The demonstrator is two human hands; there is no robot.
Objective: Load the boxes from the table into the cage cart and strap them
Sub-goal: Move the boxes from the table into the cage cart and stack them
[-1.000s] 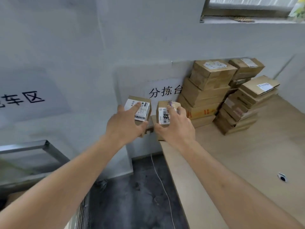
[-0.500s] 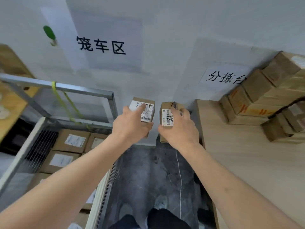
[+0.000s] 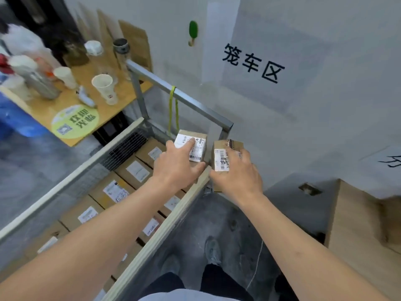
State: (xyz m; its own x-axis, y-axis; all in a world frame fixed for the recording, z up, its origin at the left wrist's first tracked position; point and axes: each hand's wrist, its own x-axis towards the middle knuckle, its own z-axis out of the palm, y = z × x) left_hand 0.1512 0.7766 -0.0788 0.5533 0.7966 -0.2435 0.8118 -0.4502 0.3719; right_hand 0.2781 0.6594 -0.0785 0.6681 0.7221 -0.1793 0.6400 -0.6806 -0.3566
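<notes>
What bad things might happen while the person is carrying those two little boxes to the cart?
Each small box is held by one hand only: the left hand grips the left box, the right hand grips the right box, so one could slip. The right box is above the floor, outside the cage cart's rail, and might bump it. The yellow strap hanging nearby could snag.

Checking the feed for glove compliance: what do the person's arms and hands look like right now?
Both forearms are bare, no sleeves in view. The left hand and right hand wear no gloves, and no rings, watch or wristband show. No markings visible on either arm.
</notes>
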